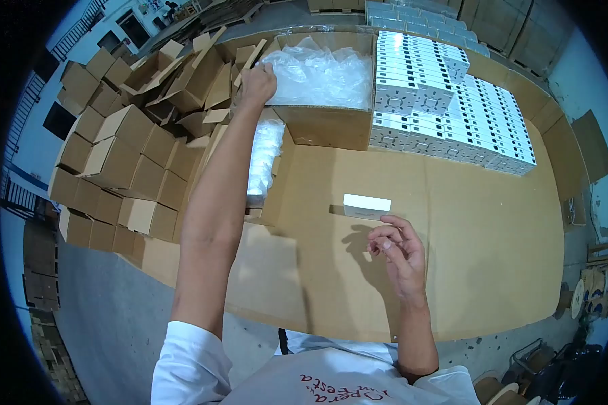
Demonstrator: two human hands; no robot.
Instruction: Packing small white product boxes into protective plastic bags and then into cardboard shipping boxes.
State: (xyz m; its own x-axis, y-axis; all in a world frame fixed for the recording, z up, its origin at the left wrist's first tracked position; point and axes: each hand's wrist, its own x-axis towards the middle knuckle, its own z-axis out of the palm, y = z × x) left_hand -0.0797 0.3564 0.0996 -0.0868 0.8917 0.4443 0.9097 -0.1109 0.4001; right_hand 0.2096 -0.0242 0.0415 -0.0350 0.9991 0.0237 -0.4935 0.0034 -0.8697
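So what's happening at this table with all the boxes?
A person is working at a cardboard-covered table. Their left hand reaches into an open carton full of clear plastic bags. Their right hand hovers empty, fingers loosely curled, just in front of a single small white box lying on the table. Rows of similar white boxes are stacked at the far right, and a heap of small brown cardboard boxes sits to the left.
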